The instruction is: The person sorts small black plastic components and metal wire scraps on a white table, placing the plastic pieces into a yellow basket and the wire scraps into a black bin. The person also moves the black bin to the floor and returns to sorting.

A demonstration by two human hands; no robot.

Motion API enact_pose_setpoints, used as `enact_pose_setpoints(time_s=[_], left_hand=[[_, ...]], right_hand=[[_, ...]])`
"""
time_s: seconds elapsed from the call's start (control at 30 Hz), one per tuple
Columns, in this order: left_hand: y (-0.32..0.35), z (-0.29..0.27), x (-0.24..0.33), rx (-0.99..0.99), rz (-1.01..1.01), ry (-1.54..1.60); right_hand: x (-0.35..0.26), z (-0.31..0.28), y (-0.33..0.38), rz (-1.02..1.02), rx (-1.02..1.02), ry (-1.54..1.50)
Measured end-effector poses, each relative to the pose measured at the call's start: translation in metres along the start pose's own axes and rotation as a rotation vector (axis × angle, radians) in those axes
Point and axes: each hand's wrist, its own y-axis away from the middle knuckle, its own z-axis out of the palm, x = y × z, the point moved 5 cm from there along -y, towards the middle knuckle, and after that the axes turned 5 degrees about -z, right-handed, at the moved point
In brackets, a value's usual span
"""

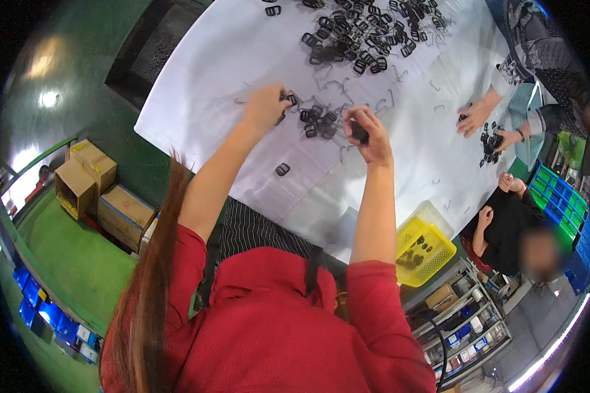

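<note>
My left hand (263,107) is closed in a pinch over the white-covered table (210,78), with a small black buckle (292,100) at its fingertips. Another dark piece shows just under those fingers. Curled fingers of my right hand (372,139) hold black buckles (358,132) against the palm; how many I cannot tell. Between the two hands lies a small heap of black buckles (318,122), with thin bent metal wires (337,85) scattered beside and beyond it. One single buckle (282,169) lies apart, nearer to me.
A large pile of black buckles and wires (367,33) covers the table's far side. At the right, a co-worker's hands (478,116) handle more buckles beside a pale teal basket (526,105). A yellow basket (432,252) with dark pieces sits near my right elbow. Cardboard boxes (85,170) stand left.
</note>
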Motion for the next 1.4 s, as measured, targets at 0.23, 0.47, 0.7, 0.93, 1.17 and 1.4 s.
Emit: enact_pose_setpoints(time_s=[0.23, 0.47, 0.7, 0.93, 1.17, 1.4], left_hand=[[-0.002, 0.012, 0.016, -0.009, 0.022, -0.125], [-0.017, 0.001, -0.005, -0.512, -0.135, 0.417], [0.013, -0.064, -0.009, -0.612, -0.239, 1.208], [-0.004, -0.023, -0.034, -0.078, -0.030, 0.135], [0.015, 0.001, -0.008, -0.050, -0.110, -0.208], [0.029, -0.013, -0.006, -0.338, -0.311, 0.359]], right_hand=[[0.033, 0.016, -0.034, 0.048, 0.381, 1.578], [0.057, -0.001, -0.033, -0.022, 0.314, 1.003], [0.043, 0.013, -0.006, 0.047, 0.056, 0.247], [0.050, 0.048, -0.033, -0.261, 0.099, 1.690], [0.048, 0.020, -0.021, -0.201, 0.223, 1.451], [0.037, -0.045, 0.060, 0.075, 0.336, 0.465]])
